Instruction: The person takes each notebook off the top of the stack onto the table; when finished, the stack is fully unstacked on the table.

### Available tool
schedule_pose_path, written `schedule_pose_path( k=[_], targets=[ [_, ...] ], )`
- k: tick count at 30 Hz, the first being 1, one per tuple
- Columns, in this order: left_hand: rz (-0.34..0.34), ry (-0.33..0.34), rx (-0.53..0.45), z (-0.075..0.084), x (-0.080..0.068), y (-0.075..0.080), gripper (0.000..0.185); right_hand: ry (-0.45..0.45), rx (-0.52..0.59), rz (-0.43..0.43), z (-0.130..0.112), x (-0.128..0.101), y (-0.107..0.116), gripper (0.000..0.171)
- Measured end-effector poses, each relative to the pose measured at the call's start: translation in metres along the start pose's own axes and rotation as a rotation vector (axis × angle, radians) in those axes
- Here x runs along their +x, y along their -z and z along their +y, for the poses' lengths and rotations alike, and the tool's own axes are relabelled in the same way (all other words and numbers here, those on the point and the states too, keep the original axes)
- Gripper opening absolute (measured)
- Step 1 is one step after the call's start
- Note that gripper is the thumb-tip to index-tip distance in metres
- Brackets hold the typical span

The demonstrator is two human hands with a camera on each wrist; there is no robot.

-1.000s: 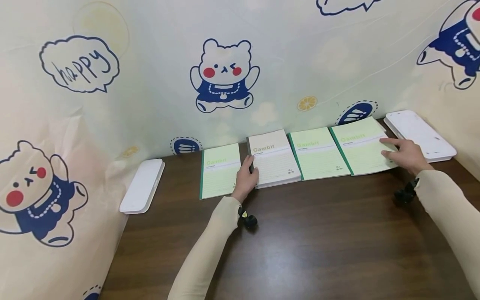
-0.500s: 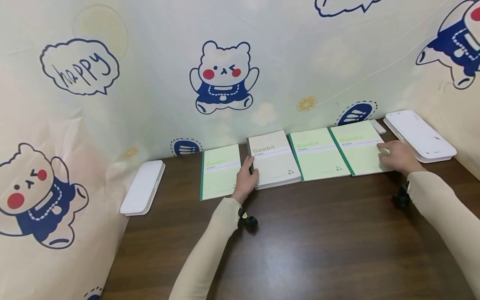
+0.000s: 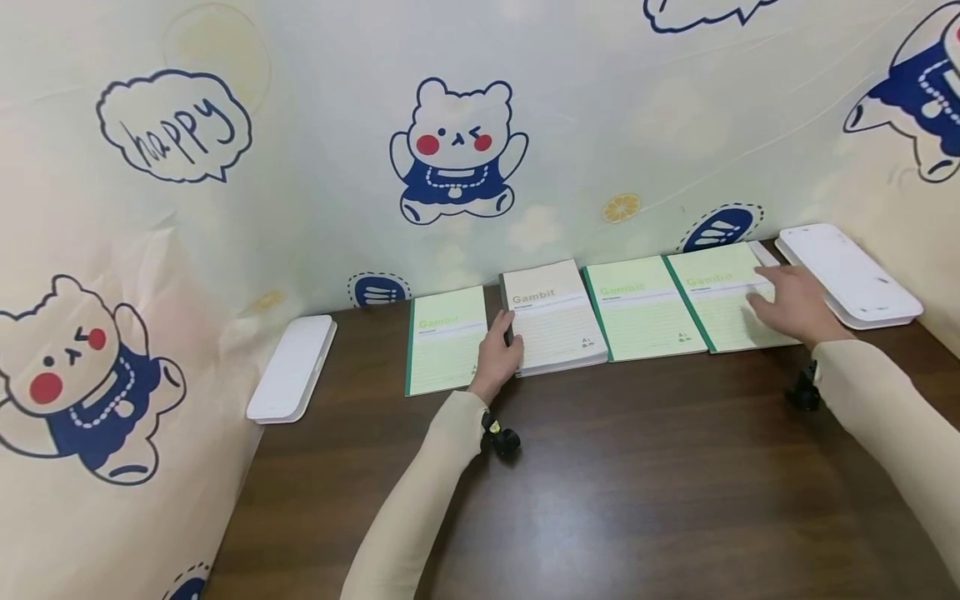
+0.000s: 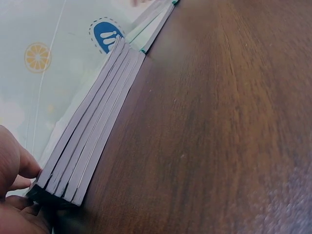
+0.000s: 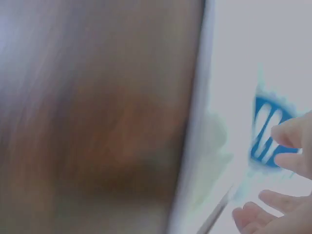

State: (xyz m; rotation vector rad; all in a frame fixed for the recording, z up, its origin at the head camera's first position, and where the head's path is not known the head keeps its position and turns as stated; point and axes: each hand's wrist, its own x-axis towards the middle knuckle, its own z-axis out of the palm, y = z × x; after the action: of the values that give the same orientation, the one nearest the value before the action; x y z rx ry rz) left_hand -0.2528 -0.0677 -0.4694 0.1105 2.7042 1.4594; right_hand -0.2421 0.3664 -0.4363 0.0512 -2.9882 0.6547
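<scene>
Your left hand (image 3: 497,357) grips the near left corner of the stack of notebooks (image 3: 555,317), fingers curled round its spine, on the table (image 3: 615,475) by the backdrop. Your right hand (image 3: 795,304) rests with fingers straight and slightly apart on the rightmost green notebook (image 3: 723,296).

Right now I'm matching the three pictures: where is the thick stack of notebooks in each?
Head: the thick stack of notebooks lies mid-row; the left hand grips its near-left corner.
Left wrist: page edges run from lower left upward.
Right wrist: not in it.
Shared landmark: the brown table.
</scene>
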Motion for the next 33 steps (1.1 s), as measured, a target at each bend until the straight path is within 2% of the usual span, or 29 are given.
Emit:
schedule_pose_path(
  k=[2, 4, 8, 10, 13, 16, 20, 27, 33],
  targets=[
    [-0.002, -0.003, -0.006, 0.001, 0.000, -0.001, 0.053, 0.040, 0.078, 0.040, -0.024, 0.001, -0.003, 0.057],
    [-0.004, 0.000, -0.006, 0.001, 0.000, -0.001, 0.053, 0.083, 0.165, 0.031, -0.054, 0.001, -0.010, 0.059],
    [0.001, -0.004, -0.002, 0.001, 0.001, -0.002, 0.052, 0.142, 0.320, -0.089, -0.116, -0.002, -0.034, 0.061],
    [-0.001, -0.004, 0.000, 0.001, 0.000, -0.002, 0.052, 0.157, 0.346, -0.146, -0.141, -0.002, -0.051, 0.061],
    [0.000, -0.002, -0.003, 0.002, 0.000, -0.002, 0.052, 0.184, 0.358, -0.204, -0.166, 0.001, -0.075, 0.062],
    [0.003, 0.009, 0.006, 0.002, 0.000, -0.002, 0.053, 0.192, 0.327, -0.231, -0.179, 0.003, -0.093, 0.063],
    [0.014, 0.020, 0.014, 0.003, 0.002, -0.002, 0.053, 0.199, 0.281, -0.235, -0.186, 0.004, -0.105, 0.065],
    [0.016, 0.018, 0.004, 0.004, 0.002, -0.001, 0.053, 0.208, 0.249, -0.215, -0.185, 0.004, -0.108, 0.064],
    [0.008, 0.016, -0.006, 0.003, 0.001, -0.001, 0.053, 0.164, 0.291, -0.228, -0.186, 0.004, -0.109, 0.065]
  ],
)
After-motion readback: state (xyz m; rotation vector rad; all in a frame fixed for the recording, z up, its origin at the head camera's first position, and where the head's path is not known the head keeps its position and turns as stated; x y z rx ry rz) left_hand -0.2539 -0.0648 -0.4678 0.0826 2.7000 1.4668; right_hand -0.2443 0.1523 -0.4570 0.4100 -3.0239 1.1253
